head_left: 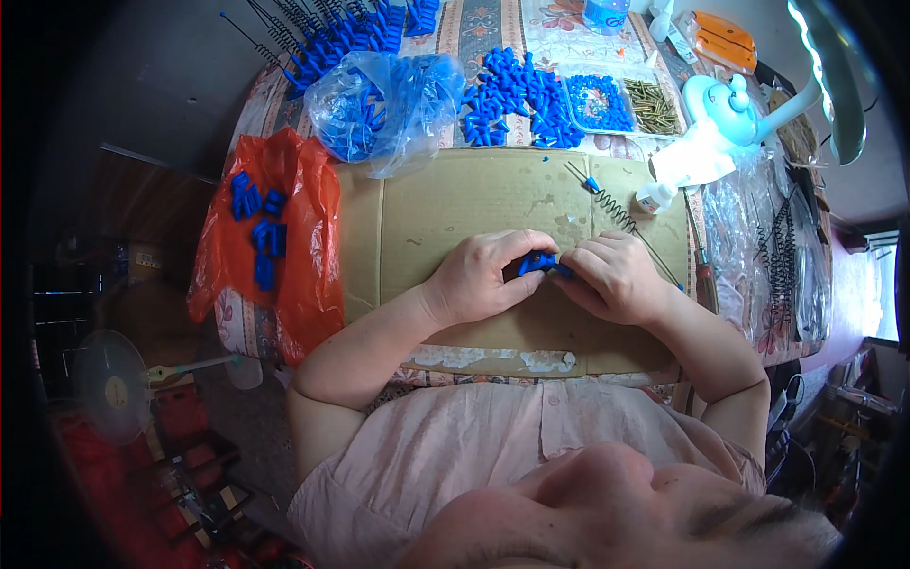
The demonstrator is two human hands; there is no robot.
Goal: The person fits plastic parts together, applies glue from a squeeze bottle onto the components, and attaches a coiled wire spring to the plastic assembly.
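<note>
A small blue plastic part (536, 265) is held over a brown cardboard sheet (455, 204), pinched in the left hand (482, 275) and gripped at its right end by the right hand (614, 277). Just beyond, a dark coil spring (614, 210) is laid; farther left, blue pieces (270, 237) are spread on a red plastic bag (318, 204).

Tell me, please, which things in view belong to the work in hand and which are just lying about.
Seem to belong:
held blue part
blue blocks at the left
heap of blue cones
brass-coloured pieces
dark wire coil
cardboard sheet

Probably just lying about:
drink bottle
orange item
fan
</note>
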